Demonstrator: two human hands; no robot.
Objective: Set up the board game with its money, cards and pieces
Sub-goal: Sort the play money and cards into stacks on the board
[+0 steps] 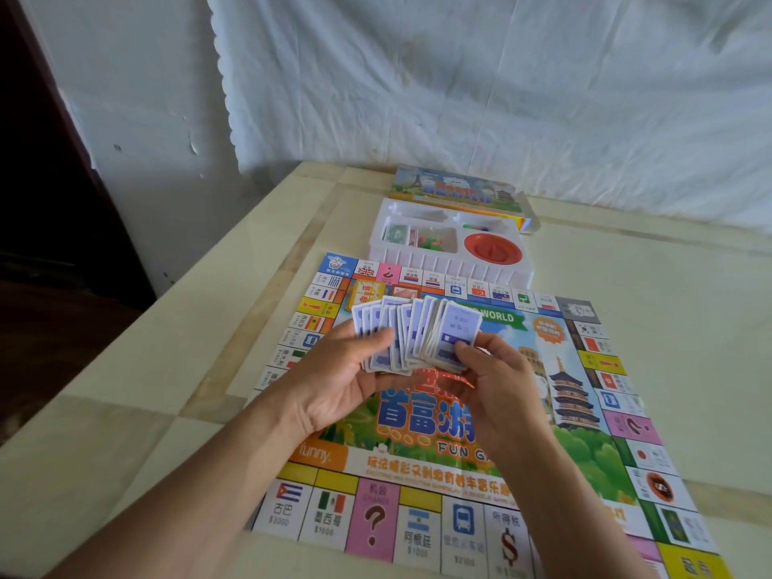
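The colourful game board lies flat on the table in front of me. Above its middle I hold a fanned stack of blue-and-white cards. My left hand grips the fan from below left, thumb across the card faces. My right hand pinches the right end of the fan, thumb on the top card. A small yellow card deck rests on the board near its far left corner. Beyond the board stands the white plastic tray, holding green money, small coloured pieces and a red round dish.
The printed game box lid lies behind the tray, near the white cloth hung on the wall. The cream tiled table stretches to both sides of the board. A dark doorway is at far left.
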